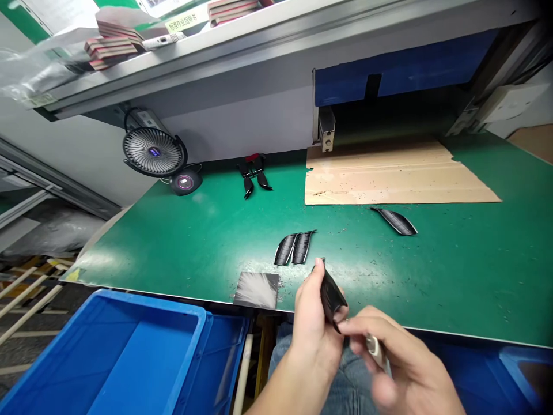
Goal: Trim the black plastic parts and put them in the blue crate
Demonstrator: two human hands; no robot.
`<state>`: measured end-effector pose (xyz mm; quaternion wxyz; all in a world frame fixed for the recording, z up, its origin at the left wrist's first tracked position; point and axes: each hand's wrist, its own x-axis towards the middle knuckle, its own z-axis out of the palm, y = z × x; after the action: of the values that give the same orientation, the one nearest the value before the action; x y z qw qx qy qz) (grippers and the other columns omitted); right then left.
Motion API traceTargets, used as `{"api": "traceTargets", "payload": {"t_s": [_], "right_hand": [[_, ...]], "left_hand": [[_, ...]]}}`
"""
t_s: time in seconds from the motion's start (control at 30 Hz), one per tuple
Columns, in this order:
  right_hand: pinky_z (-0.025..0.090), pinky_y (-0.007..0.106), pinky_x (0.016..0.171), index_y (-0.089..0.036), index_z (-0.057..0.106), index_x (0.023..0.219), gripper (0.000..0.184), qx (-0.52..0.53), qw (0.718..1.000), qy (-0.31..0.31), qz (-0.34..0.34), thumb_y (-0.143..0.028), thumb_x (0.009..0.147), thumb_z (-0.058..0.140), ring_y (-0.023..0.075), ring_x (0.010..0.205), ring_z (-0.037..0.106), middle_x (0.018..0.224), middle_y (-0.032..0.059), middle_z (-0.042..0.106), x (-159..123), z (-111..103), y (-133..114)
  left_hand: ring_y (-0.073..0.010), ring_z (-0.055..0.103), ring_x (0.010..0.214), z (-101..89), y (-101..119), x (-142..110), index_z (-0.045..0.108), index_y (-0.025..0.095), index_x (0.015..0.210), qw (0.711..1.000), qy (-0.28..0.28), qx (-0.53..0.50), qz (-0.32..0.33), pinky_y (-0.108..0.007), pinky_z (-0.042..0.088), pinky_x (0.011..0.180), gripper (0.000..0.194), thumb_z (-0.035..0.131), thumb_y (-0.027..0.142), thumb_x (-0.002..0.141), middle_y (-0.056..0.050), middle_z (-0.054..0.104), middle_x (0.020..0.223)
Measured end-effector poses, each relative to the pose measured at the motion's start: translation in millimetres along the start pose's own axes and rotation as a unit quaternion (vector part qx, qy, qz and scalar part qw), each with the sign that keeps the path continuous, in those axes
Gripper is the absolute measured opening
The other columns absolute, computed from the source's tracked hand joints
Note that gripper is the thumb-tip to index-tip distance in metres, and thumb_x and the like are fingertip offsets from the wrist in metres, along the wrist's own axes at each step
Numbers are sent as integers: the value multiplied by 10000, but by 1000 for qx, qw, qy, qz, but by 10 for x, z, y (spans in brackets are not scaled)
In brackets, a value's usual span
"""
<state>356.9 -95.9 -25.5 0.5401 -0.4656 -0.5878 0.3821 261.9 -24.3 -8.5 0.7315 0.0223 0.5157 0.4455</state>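
Note:
My left hand (314, 314) is closed around a curved black plastic piece (332, 294), held tilted above the front edge of the bench. The thumb lies along its upper end. My right hand (400, 357) is wrapped around a small tool with a pale handle (375, 350); its tip is hidden by the fingers. Those fingers touch the lower end of the black piece. Two similar curved pieces (301, 248) lie side by side on the green bench, beyond my left hand. Another curved piece (396, 222) rests farther right.
A grey square block (257, 290) sits at the front edge of the bench (194, 242), with dark shavings around. Farther back are a small fan (154, 153), black parts (254, 173) and a cardboard sheet (389, 178). A blue bin (142, 357) stands at lower left.

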Motion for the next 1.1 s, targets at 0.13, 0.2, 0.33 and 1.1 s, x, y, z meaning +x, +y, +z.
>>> {"api": "traceTargets", "payload": {"t_s": [0.13, 0.2, 0.33, 1.1], "right_hand": [[441, 184, 468, -291, 655, 1117, 334, -74, 996, 37, -18, -501, 923, 481, 108, 547, 528, 688, -5, 526, -114, -68, 44], [497, 170, 554, -281, 637, 1167, 263, -125, 991, 24, -30, -307, 922, 543, 117, 650, 604, 785, 13, 583, -139, -102, 79], [546, 147, 712, -277, 531, 1311, 420, -197, 980, 2, -42, -237, 894, 568, 126, 813, 674, 970, 28, 659, -116, -101, 96], [572, 170, 718, -261, 546, 1308, 420, -165, 985, -44, 5, -228, 889, 568, 202, 993, 663, 934, 46, 673, -76, -48, 49]], "left_hand": [[-32, 281, 362, -38, 18, 26, 420, 174, 679, 999, -4, -11, -42, -155, 176, 366, 297, 597, 379, 804, 25, 454, 522], [-38, 290, 362, -43, 18, 14, 424, 178, 680, 998, 17, -29, -45, -165, 212, 377, 266, 605, 349, 775, 35, 441, 516], [-51, 301, 350, -39, 1, 5, 423, 185, 653, 996, 43, -38, -63, -185, 196, 367, 288, 641, 363, 715, 50, 405, 493], [-86, 442, 486, -82, -41, 19, 462, 206, 772, 997, 32, -8, 66, -185, 323, 436, 269, 698, 297, 681, 57, 418, 605]]}}
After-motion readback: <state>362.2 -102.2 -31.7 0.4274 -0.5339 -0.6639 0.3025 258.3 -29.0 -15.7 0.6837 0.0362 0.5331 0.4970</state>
